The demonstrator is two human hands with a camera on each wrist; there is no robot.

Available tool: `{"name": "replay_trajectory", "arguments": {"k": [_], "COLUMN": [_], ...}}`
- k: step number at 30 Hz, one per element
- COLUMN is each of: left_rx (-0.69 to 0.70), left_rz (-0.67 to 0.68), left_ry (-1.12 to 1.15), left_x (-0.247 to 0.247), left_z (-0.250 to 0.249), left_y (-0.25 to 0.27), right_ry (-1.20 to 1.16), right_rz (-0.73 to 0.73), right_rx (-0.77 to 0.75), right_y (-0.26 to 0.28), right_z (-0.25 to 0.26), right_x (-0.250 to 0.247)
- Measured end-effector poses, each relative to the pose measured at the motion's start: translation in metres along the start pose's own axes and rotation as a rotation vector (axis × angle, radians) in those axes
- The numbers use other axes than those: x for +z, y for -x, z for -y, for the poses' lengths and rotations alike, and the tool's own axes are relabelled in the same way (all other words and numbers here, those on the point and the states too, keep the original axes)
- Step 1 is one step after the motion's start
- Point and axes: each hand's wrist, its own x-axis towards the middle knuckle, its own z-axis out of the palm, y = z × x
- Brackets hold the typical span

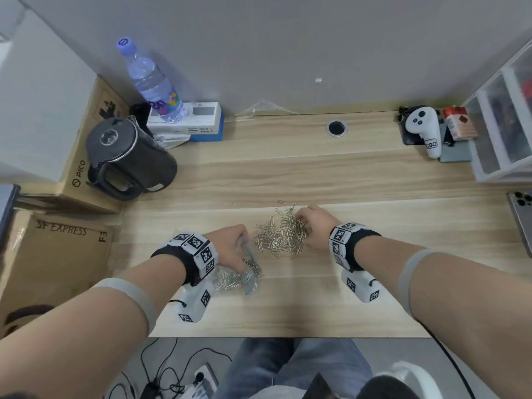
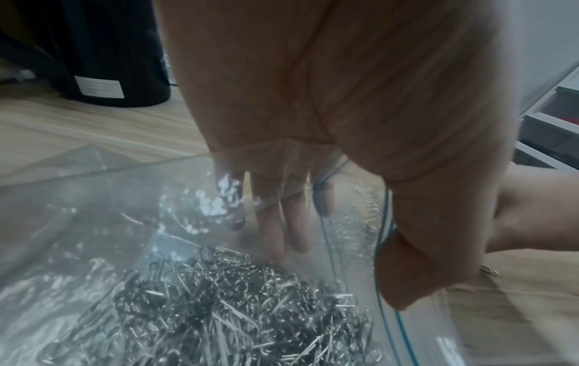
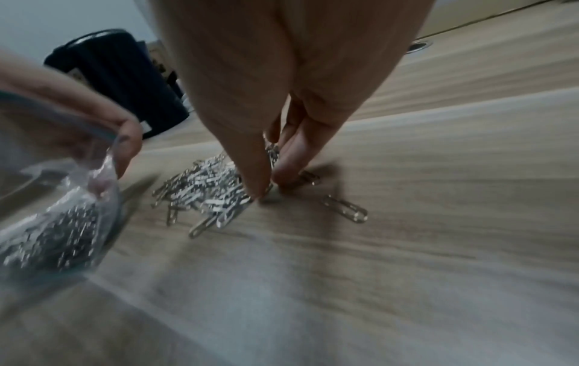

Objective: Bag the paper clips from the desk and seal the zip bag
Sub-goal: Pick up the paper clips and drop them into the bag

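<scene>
A heap of silver paper clips [image 1: 280, 236] [image 3: 206, 188] lies on the wooden desk [image 1: 302, 174]. My left hand [image 1: 230, 243] [image 2: 360, 222] grips the rim of a clear zip bag [image 1: 244, 279] [image 2: 125, 222] with a blue seal line; the fingers reach inside its mouth and the thumb lies outside. Many clips [image 2: 235, 309] fill the bag. My right hand [image 1: 309, 223] [image 3: 266, 183] is down on the heap's right side, thumb and fingertips pinching a bunch of clips. One single clip [image 3: 344, 208] lies apart to the right.
A black kettle [image 1: 129, 159], a water bottle [image 1: 152, 82] on a white box, and cardboard boxes [image 1: 54, 254] stand at the left. A white controller [image 1: 426, 128], a red pack and clear drawers [image 1: 506, 119] are at the right, a phone [image 1: 522, 214] at the right edge.
</scene>
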Motion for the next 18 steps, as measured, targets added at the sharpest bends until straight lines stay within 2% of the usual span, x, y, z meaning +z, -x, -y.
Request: {"name": "replay_trajectory", "arguments": {"k": [3, 5, 8, 11, 13, 18], "left_rx": [-0.01, -0.017, -0.017, -0.017, -0.018, -0.029], "left_rz": [0.002, 0.009, 0.01, 0.002, -0.002, -0.001], "left_ry": [-0.002, -0.004, -0.019, -0.027, -0.028, -0.031], "left_x": [-0.001, -0.002, -0.002, 0.0, 0.001, 0.001], "left_z": [0.002, 0.004, 0.003, 0.003, 0.005, 0.008], "left_y": [0.0, -0.001, -0.003, -0.005, -0.006, -0.007], "right_ry": [0.073, 0.133, 0.113, -0.014, -0.057, -0.124], "right_rz": [-0.043, -0.039, 0.125, 0.27, 0.26, 0.179], "right_rx": [-0.037, 0.059, 0.282, 0.394, 0.355, 0.112], "right_y": [0.005, 0.011, 0.021, 0.024, 0.022, 0.014], "right_z": [-0.002, -0.005, -0.007, -0.006, -0.006, 0.005], "right_x": [-0.019, -0.037, -0.053, -0.043, -0.031, -0.019]}}
